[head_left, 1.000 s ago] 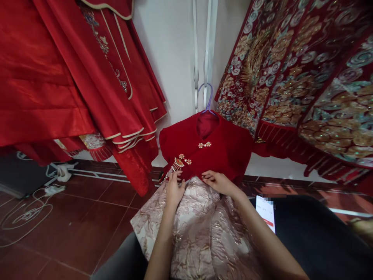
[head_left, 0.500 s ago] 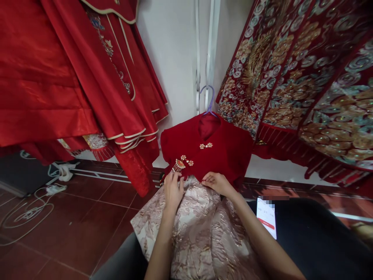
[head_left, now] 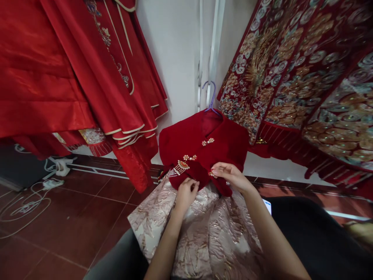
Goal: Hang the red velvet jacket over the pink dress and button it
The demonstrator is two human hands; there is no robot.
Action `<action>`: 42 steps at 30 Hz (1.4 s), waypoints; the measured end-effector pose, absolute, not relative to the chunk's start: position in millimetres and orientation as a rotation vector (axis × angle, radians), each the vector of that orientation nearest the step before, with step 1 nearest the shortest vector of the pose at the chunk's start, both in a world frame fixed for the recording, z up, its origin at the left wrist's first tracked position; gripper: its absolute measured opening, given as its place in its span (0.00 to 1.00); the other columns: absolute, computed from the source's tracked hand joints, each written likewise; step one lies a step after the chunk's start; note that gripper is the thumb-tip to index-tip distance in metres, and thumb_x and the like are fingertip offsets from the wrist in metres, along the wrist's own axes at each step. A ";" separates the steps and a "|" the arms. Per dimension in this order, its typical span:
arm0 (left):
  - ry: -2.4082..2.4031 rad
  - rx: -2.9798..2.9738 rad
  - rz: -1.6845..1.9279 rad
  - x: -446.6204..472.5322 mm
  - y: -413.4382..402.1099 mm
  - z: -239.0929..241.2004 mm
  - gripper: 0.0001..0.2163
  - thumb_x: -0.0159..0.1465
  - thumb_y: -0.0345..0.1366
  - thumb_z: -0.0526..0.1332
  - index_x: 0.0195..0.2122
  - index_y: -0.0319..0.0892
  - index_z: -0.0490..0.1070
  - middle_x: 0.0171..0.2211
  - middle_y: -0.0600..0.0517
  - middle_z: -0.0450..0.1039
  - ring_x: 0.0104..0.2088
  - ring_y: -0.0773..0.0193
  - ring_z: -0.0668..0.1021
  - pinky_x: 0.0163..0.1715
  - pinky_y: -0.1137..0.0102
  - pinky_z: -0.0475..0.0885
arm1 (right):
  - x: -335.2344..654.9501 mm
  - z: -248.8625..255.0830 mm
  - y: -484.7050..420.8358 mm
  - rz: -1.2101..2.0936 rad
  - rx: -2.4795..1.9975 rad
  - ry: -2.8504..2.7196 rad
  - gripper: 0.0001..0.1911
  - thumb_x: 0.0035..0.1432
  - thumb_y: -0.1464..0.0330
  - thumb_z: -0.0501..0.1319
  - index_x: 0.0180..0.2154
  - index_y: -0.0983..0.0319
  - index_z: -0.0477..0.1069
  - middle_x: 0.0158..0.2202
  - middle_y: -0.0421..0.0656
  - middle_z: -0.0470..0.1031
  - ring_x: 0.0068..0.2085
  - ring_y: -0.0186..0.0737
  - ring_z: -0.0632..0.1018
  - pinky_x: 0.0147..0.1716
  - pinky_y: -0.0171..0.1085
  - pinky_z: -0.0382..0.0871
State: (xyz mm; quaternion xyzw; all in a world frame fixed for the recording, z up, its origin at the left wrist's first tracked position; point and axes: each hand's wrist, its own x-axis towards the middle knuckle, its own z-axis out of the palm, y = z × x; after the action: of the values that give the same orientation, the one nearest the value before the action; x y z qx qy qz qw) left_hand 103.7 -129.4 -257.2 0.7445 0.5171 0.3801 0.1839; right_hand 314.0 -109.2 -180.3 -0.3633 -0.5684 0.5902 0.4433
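Note:
A red velvet jacket (head_left: 180,140) with jewelled flower fastenings hangs on a purple hanger (head_left: 212,97). My left hand (head_left: 186,194) is closed at the jacket's lower front edge, fingers bent over the red cloth. My right hand (head_left: 230,175) pinches a small jewelled fastening (head_left: 212,174) near the front edge, to the right of the left hand. A beaded tassel ornament (head_left: 182,166) lies on the jacket's left front, above my left hand. Under both forearms, pale pink brocade fabric (head_left: 201,233) with gold leaf patterns spreads over the lap.
Red satin garments (head_left: 96,77) hang at the left, and an embroidered, fringed red garment (head_left: 279,85) hangs at the right. A phone (head_left: 267,206) is partly hidden behind my right forearm, by a black surface (head_left: 309,233). White cables (head_left: 32,206) lie on the tiled floor (head_left: 84,225).
The jacket's lower front now lies over the brocade, between my hands. My right hand has risen slightly with the fastening, and my left hand has moved right and down. My forearm now covers most of the phone.

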 end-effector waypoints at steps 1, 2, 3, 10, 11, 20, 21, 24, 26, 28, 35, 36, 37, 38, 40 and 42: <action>1.499 2.006 1.141 102.4 -127.1 -260.0 0.08 0.64 0.38 0.55 0.33 0.42 0.70 0.33 0.50 0.70 0.32 0.65 0.75 0.36 0.70 0.70 | 309.8 -179.7 -110.7 1.482 -0.902 -1.478 0.14 0.48 0.62 0.69 0.36 0.62 0.75 0.34 0.42 0.78 0.35 0.34 0.77 0.41 0.36 0.70; 1.537 1.933 1.198 101.6 -125.3 -262.0 0.05 0.62 0.37 0.58 0.32 0.42 0.68 0.33 0.51 0.70 0.31 0.66 0.74 0.33 0.71 0.70 | 304.2 -179.7 -112.1 1.497 -0.901 -1.548 0.14 0.48 0.61 0.69 0.36 0.61 0.75 0.34 0.42 0.78 0.36 0.35 0.77 0.42 0.37 0.70; 1.567 1.884 1.235 101.4 -124.3 -263.3 0.05 0.59 0.36 0.60 0.33 0.42 0.66 0.33 0.51 0.69 0.31 0.66 0.74 0.32 0.72 0.69 | 297.7 -180.7 -113.1 1.505 -0.900 -1.614 0.14 0.48 0.61 0.68 0.36 0.61 0.74 0.35 0.42 0.78 0.37 0.36 0.77 0.43 0.38 0.70; 1.710 1.738 1.148 114.9 -128.1 -262.9 0.12 0.58 0.32 0.59 0.42 0.43 0.59 0.32 0.52 0.72 0.33 0.62 0.77 0.33 0.69 0.68 | 261.7 -218.7 -100.2 1.180 -1.041 -1.664 0.15 0.50 0.59 0.66 0.35 0.63 0.72 0.31 0.43 0.77 0.33 0.36 0.77 0.37 0.37 0.71; 1.697 1.727 1.167 116.6 -128.0 -262.8 0.11 0.59 0.32 0.59 0.41 0.44 0.59 0.32 0.53 0.72 0.32 0.63 0.77 0.33 0.69 0.69 | 261.6 -224.4 -97.4 1.107 -1.083 -1.664 0.14 0.51 0.59 0.65 0.35 0.63 0.72 0.31 0.43 0.76 0.33 0.36 0.76 0.36 0.36 0.71; 1.251 1.325 1.554 116.2 -121.8 -263.8 0.10 0.58 0.35 0.60 0.39 0.42 0.61 0.29 0.53 0.72 0.31 0.67 0.77 0.34 0.72 0.73 | 276.6 -224.8 -96.1 0.999 -1.130 -1.806 0.13 0.54 0.60 0.62 0.36 0.62 0.73 0.31 0.43 0.77 0.33 0.36 0.76 0.36 0.35 0.71; 1.209 1.288 1.549 115.9 -120.9 -264.1 0.08 0.59 0.36 0.60 0.37 0.41 0.63 0.28 0.53 0.73 0.31 0.67 0.78 0.34 0.71 0.74 | 277.1 -223.7 -96.6 1.020 -1.117 -1.820 0.13 0.54 0.60 0.63 0.36 0.62 0.73 0.32 0.43 0.77 0.34 0.36 0.76 0.36 0.35 0.71; 1.130 1.205 1.496 114.3 -118.8 -265.3 0.09 0.59 0.40 0.61 0.33 0.39 0.68 0.27 0.52 0.75 0.30 0.65 0.79 0.37 0.67 0.76 | 276.2 -222.9 -97.2 1.020 -1.123 -1.812 0.13 0.53 0.60 0.63 0.36 0.62 0.74 0.32 0.43 0.77 0.33 0.36 0.77 0.36 0.35 0.71; 1.090 1.129 1.477 112.7 -118.7 -265.5 0.11 0.58 0.42 0.62 0.33 0.38 0.72 0.29 0.50 0.77 0.31 0.63 0.80 0.40 0.64 0.77 | 274.9 -223.7 -97.1 1.007 -1.131 -1.797 0.13 0.53 0.60 0.63 0.36 0.62 0.74 0.32 0.43 0.77 0.33 0.36 0.77 0.35 0.36 0.71; 1.059 1.072 1.472 111.3 -119.5 -264.9 0.12 0.57 0.42 0.62 0.34 0.37 0.74 0.33 0.47 0.78 0.34 0.62 0.81 0.42 0.62 0.77 | 274.3 -224.5 -96.9 0.997 -1.129 -1.783 0.13 0.54 0.60 0.63 0.36 0.63 0.73 0.32 0.43 0.77 0.33 0.36 0.77 0.35 0.36 0.71; 1.059 1.055 1.493 111.4 -121.4 -263.2 0.10 0.55 0.37 0.62 0.34 0.36 0.77 0.34 0.47 0.79 0.35 0.61 0.81 0.44 0.62 0.77 | 276.9 -224.4 -96.9 1.014 -1.110 -1.793 0.13 0.53 0.60 0.63 0.37 0.63 0.73 0.32 0.44 0.78 0.34 0.36 0.77 0.37 0.36 0.71; 1.059 1.056 1.494 111.5 -121.5 -263.2 0.10 0.56 0.37 0.62 0.34 0.36 0.77 0.34 0.47 0.79 0.35 0.61 0.81 0.43 0.62 0.77 | 276.3 -224.5 -97.2 1.009 -1.113 -1.798 0.13 0.53 0.60 0.63 0.37 0.63 0.73 0.32 0.44 0.77 0.34 0.36 0.77 0.36 0.36 0.71; 1.057 1.060 1.493 111.6 -121.6 -263.1 0.10 0.56 0.37 0.62 0.34 0.36 0.77 0.34 0.47 0.79 0.35 0.61 0.81 0.43 0.62 0.77 | 275.3 -224.8 -97.5 0.995 -1.119 -1.802 0.13 0.54 0.60 0.63 0.36 0.63 0.73 0.32 0.44 0.77 0.33 0.36 0.77 0.36 0.36 0.71; 1.055 1.069 1.488 111.6 -121.9 -262.9 0.10 0.56 0.37 0.63 0.35 0.36 0.77 0.34 0.47 0.79 0.36 0.61 0.81 0.43 0.63 0.77 | 273.8 -225.3 -97.8 0.974 -1.127 -1.804 0.13 0.54 0.60 0.63 0.36 0.63 0.73 0.31 0.43 0.77 0.33 0.36 0.77 0.35 0.36 0.71; 1.064 1.092 1.471 111.5 -122.5 -262.1 0.11 0.55 0.36 0.64 0.36 0.36 0.77 0.35 0.46 0.80 0.36 0.62 0.81 0.44 0.63 0.76 | 270.5 -227.0 -98.1 0.920 -1.132 -1.805 0.11 0.55 0.61 0.62 0.36 0.62 0.73 0.31 0.43 0.77 0.33 0.36 0.77 0.34 0.35 0.71; 1.087 1.109 1.463 111.8 -122.9 -260.9 0.11 0.53 0.36 0.65 0.36 0.36 0.77 0.35 0.46 0.80 0.36 0.62 0.80 0.45 0.64 0.75 | 267.8 -229.0 -98.0 0.878 -1.126 -1.806 0.11 0.56 0.61 0.61 0.36 0.62 0.72 0.32 0.43 0.77 0.33 0.37 0.77 0.34 0.35 0.71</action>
State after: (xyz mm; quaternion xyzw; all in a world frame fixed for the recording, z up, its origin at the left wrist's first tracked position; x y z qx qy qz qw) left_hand 111.8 -122.9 -260.9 0.4552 0.4460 0.6006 0.4829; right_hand 267.8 -98.0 -229.0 -0.4466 -0.7165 0.3483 0.4074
